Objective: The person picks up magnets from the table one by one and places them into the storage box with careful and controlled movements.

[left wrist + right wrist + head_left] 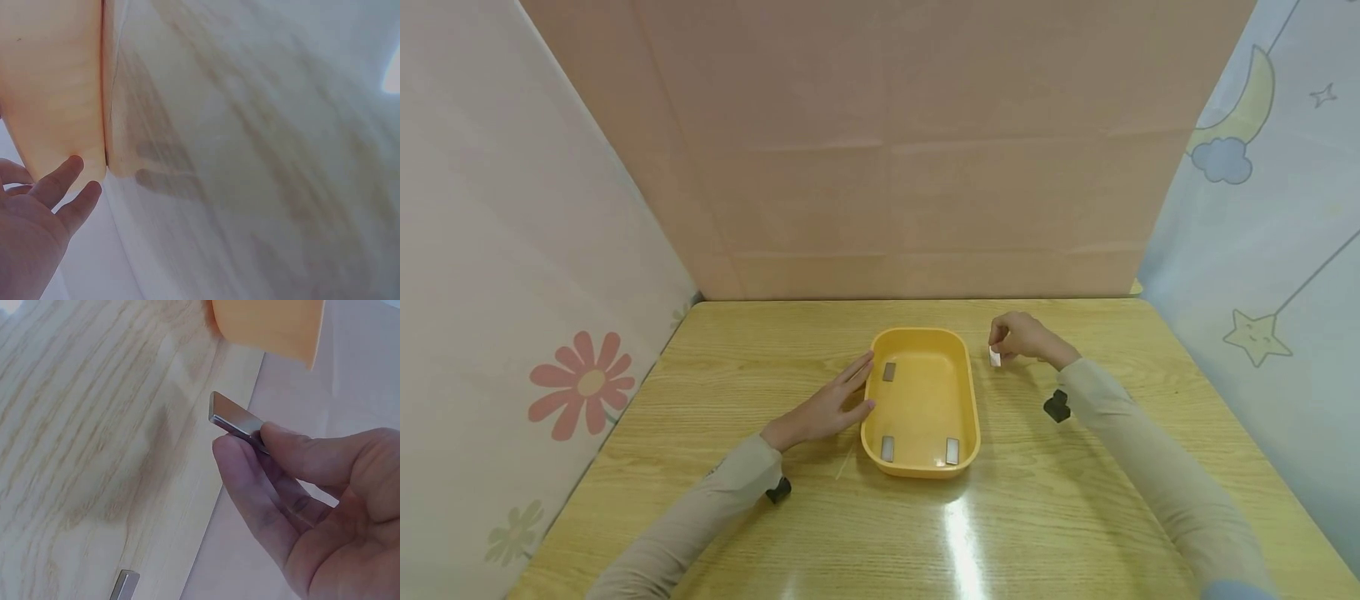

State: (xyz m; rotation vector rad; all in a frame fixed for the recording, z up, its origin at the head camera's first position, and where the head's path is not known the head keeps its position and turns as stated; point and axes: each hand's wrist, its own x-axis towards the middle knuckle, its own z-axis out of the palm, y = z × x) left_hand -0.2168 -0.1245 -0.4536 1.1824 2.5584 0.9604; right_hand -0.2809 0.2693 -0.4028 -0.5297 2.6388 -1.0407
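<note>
A yellow plastic tray (921, 400) with rounded corners sits on the table. Three small flat metal blocks lie inside it: one by the left wall (889, 372), another at the near left (887, 448) and the last at the near right (952, 451). My left hand (823, 412) rests its spread, fairly straight fingers against the tray's left side. To the right of the tray, my right hand (1026, 337) pinches a shiny rectangular metal block (234, 415) between thumb and fingers, above the table. A further metal block (125, 586) lies on the tabletop, partly cut off in the right wrist view.
The wood-grain table (737, 367) extends to both sides of the tray. A plain pinkish sheet (887, 167) hangs behind the table's far edge. Patterned sheets stand at the left (490, 250) and right (1285, 250).
</note>
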